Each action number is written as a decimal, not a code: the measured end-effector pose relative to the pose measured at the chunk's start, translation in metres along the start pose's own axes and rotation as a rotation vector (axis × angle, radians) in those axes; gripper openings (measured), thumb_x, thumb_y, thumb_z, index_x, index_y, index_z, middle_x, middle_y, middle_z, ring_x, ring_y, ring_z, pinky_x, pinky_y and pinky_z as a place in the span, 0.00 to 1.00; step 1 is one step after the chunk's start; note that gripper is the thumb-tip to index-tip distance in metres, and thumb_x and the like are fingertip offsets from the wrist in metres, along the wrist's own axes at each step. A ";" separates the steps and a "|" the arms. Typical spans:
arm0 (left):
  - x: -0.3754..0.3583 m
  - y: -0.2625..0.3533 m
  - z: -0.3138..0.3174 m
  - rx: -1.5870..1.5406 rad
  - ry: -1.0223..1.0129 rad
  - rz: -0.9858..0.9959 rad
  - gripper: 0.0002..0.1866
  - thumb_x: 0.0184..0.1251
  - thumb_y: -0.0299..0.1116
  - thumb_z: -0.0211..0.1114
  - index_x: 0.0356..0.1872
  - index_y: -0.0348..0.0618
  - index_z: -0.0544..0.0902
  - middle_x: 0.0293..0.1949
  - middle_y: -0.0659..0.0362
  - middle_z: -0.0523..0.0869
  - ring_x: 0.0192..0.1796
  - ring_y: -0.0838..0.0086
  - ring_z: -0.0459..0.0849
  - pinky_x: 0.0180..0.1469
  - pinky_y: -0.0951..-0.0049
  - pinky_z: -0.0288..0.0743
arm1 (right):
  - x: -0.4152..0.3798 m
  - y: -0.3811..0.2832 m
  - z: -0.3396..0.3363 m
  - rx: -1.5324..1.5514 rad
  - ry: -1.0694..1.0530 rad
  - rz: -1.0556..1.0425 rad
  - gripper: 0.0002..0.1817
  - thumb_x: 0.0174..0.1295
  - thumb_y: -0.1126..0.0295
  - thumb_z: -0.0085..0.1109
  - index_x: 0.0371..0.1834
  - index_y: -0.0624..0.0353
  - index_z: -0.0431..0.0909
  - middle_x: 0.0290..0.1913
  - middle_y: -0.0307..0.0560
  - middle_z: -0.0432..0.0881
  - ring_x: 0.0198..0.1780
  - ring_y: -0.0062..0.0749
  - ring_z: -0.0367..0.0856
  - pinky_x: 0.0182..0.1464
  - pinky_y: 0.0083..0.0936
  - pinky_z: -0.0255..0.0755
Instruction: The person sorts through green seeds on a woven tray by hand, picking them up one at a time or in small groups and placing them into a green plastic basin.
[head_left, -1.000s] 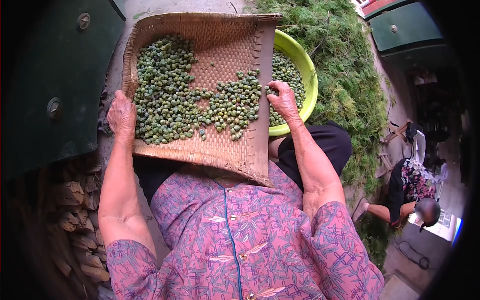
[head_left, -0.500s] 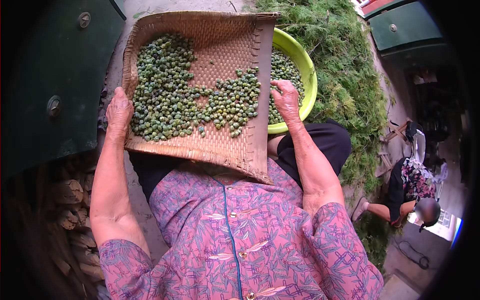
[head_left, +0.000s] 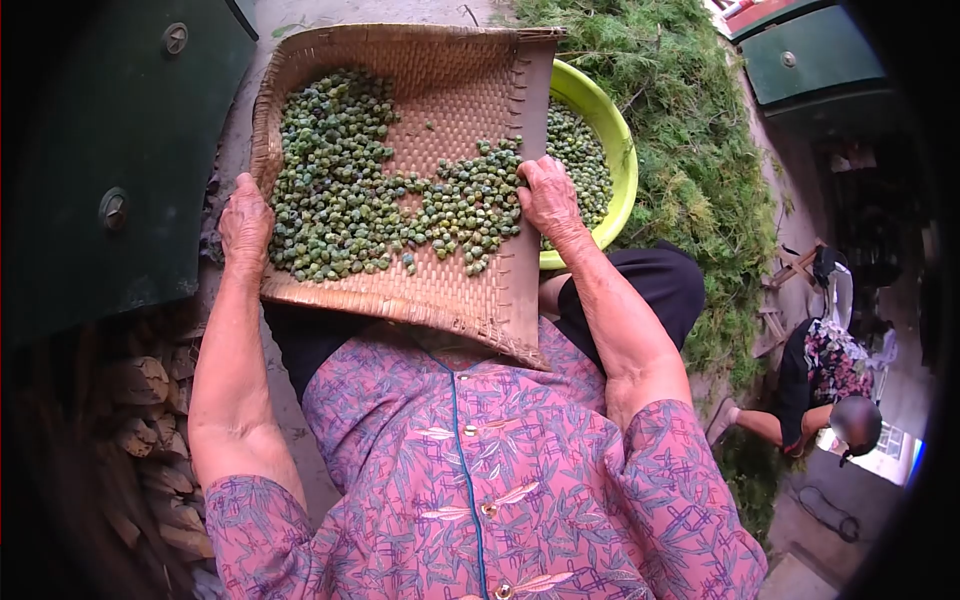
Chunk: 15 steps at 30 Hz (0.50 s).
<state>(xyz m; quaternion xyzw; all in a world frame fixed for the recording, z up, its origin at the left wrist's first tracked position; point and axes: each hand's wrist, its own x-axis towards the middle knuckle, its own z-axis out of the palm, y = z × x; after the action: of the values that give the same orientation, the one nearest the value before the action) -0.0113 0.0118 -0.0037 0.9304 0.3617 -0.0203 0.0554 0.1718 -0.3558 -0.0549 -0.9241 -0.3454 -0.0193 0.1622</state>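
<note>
- Left hand (head_left: 246, 218) has a solid grip on the woven tray (head_left: 450, 90), clamped on its left edge.
- Right hand (head_left: 550, 195) is at the tray's right edge, fingers curled in; can't tell if that grip has anything pinched in it.
- Little green fruits (head_left: 325, 190) are heaped along the left edge, with a thinner patch stretching to the right edge.
- Yellow-green basin (head_left: 624, 160) with more fruits pokes out past the right edge.
- Round metal fitting (head_left: 115, 208) beyond the left edge; any lettering's too small to read.
</note>
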 end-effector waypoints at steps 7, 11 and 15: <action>-0.003 0.001 -0.002 -0.017 0.015 -0.009 0.08 0.60 0.26 0.47 0.41 0.38 0.67 0.40 0.38 0.82 0.45 0.43 0.80 0.48 0.48 0.73 | -0.006 0.028 -0.017 0.263 0.308 0.313 0.13 0.51 0.70 0.61 0.41 0.58 0.74 0.38 0.51 0.76 0.43 0.46 0.75 0.47 0.38 0.70; -0.002 0.000 0.001 -0.008 0.026 0.002 0.09 0.59 0.26 0.48 0.41 0.39 0.67 0.39 0.39 0.82 0.44 0.43 0.80 0.47 0.48 0.73 | 0.001 0.057 -0.025 -0.106 0.302 0.325 0.17 0.51 0.72 0.60 0.47 0.55 0.76 0.42 0.51 0.76 0.47 0.46 0.74 0.51 0.39 0.68; 0.000 -0.001 0.005 -0.003 0.048 -0.026 0.09 0.58 0.25 0.49 0.41 0.39 0.67 0.40 0.39 0.82 0.44 0.43 0.80 0.46 0.47 0.73 | 0.018 0.050 -0.024 0.000 0.238 0.177 0.16 0.51 0.71 0.61 0.45 0.55 0.77 0.42 0.51 0.77 0.47 0.47 0.74 0.52 0.38 0.69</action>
<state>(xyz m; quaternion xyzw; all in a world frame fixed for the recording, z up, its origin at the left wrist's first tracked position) -0.0122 0.0119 -0.0089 0.9258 0.3750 0.0018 0.0479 0.2190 -0.3873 -0.0441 -0.9421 -0.2407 -0.1143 0.2033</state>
